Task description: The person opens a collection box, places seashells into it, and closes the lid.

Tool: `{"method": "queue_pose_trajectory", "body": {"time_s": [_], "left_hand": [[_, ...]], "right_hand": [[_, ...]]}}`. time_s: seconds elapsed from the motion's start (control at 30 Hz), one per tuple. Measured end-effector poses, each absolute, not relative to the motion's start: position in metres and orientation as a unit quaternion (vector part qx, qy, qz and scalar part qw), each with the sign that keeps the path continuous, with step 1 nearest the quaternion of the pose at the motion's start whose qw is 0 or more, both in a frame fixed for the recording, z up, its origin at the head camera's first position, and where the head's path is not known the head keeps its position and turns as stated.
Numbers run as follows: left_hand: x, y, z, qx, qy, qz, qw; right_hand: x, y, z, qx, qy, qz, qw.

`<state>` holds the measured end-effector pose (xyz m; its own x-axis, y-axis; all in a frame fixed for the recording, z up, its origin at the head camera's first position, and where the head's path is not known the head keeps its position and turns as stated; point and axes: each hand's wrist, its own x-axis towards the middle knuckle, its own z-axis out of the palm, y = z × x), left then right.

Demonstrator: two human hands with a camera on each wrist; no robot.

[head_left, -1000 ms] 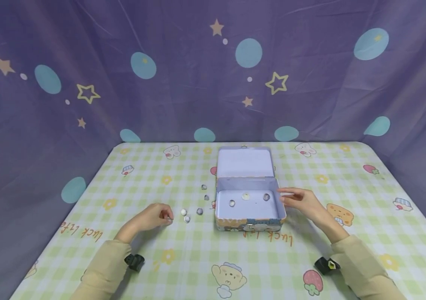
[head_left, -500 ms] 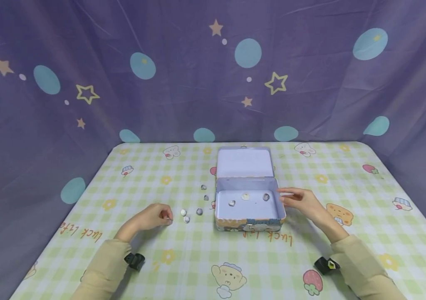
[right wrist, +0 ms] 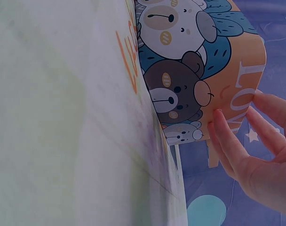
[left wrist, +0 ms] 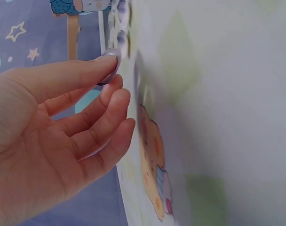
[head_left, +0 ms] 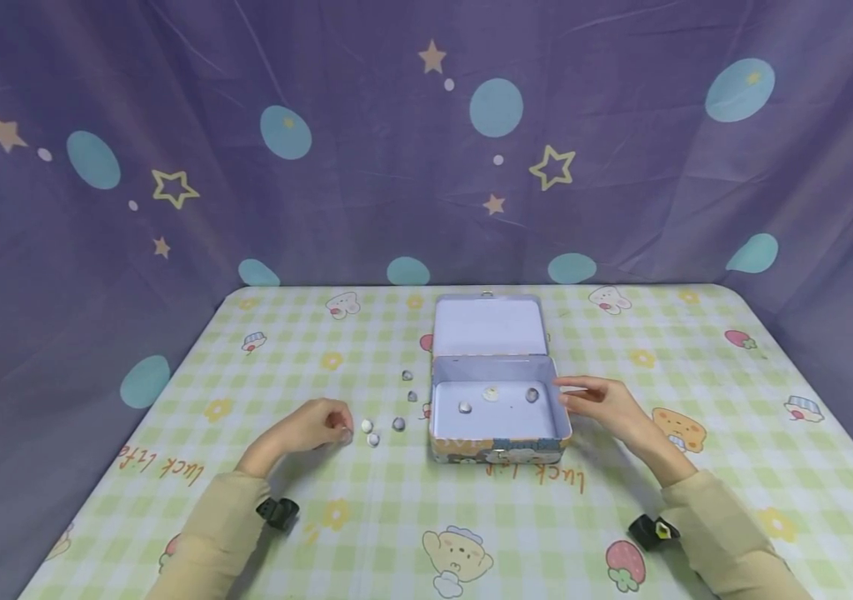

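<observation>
My left hand (head_left: 314, 427) is low over the cloth, left of several small seashells. In the left wrist view its thumb and fingers pinch a shiny purple-grey seashell (left wrist: 114, 70); the other fingers are loosely bent. White shells (head_left: 366, 425) and a purple-grey shell (head_left: 399, 423) lie just to its right. A rectangular tin box (head_left: 494, 423) stands with its lid (head_left: 490, 327) tipped back, and 3 shells, one of them a purple-grey shell (head_left: 531, 395), lie inside. My right hand (head_left: 614, 408) touches the box's right side with nearly straight fingertips; the right wrist view shows printed bears there.
Two more small shells, one a grey shell (head_left: 407, 375), lie close to the tin's left side. A green-checked tablecloth (head_left: 366, 533) with printed cartoons covers the table. A purple curtain (head_left: 366, 192) hangs behind and at both sides.
My left hand has shifted slightly to the right, closer to the loose shells, still holding its shell. My right hand and the tin have stayed in place.
</observation>
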<state>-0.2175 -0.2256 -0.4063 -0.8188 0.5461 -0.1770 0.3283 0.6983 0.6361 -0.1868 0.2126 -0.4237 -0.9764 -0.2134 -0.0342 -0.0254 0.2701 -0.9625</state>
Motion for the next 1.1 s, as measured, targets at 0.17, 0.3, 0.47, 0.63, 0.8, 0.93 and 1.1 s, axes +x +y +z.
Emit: {"method": "queue_pose_trajectory", "body": {"time_s": [0.17, 0.3, 0.47, 0.63, 0.8, 0.93, 1.1], "left_hand": [[-0.218, -0.219, -0.401, 0.217, 0.899, 0.323, 0.199], [-0.22, -0.214, -0.399, 0.212, 0.896, 0.331, 0.206], [-0.225, -0.208, -0.396, 0.233, 0.906, 0.309, 0.173], [-0.227, -0.201, -0.391, 0.254, 0.907, 0.301, 0.152], [-0.229, -0.195, -0.387, 0.261, 0.902, 0.309, 0.151], [-0.231, -0.189, -0.385, 0.265, 0.899, 0.316, 0.147], [-0.231, -0.18, -0.379, 0.27, 0.895, 0.327, 0.137]], "right_hand": [[-0.186, 0.212, -0.423, -0.072, 0.794, -0.599, 0.076], [-0.186, 0.211, -0.423, -0.07, 0.793, -0.601, 0.076], [-0.186, 0.211, -0.423, -0.07, 0.794, -0.599, 0.075], [-0.186, 0.211, -0.422, -0.071, 0.795, -0.597, 0.075], [-0.186, 0.211, -0.423, -0.07, 0.795, -0.598, 0.077], [-0.185, 0.211, -0.422, -0.071, 0.797, -0.595, 0.077], [-0.185, 0.212, -0.422, -0.072, 0.799, -0.592, 0.077]]}}
